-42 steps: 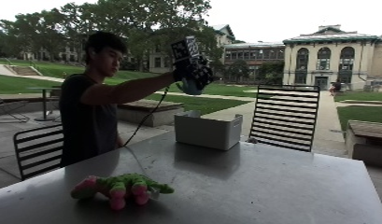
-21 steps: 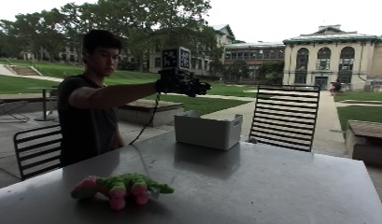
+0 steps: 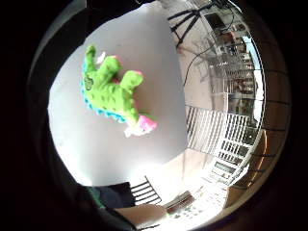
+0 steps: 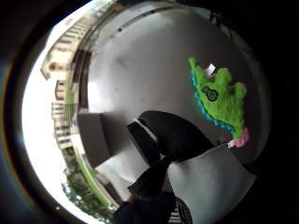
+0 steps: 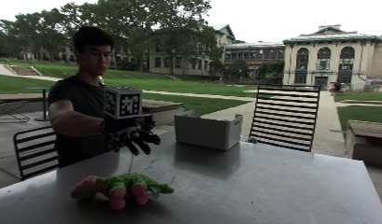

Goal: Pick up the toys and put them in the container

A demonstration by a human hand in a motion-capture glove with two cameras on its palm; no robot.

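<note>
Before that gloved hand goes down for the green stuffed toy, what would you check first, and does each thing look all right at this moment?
1. Right hand holds nothing, fingers spread: ok.
2. Green toy lies free on the table, nothing on top of it: ok.
3. Hand is above the toy, apart from it: ok.
4. Container stands upright at the far side, open top: ok.
5. Room inside the container: cannot tell, its inside is hidden.
6. More toys to collect: only this one shows.
</note>
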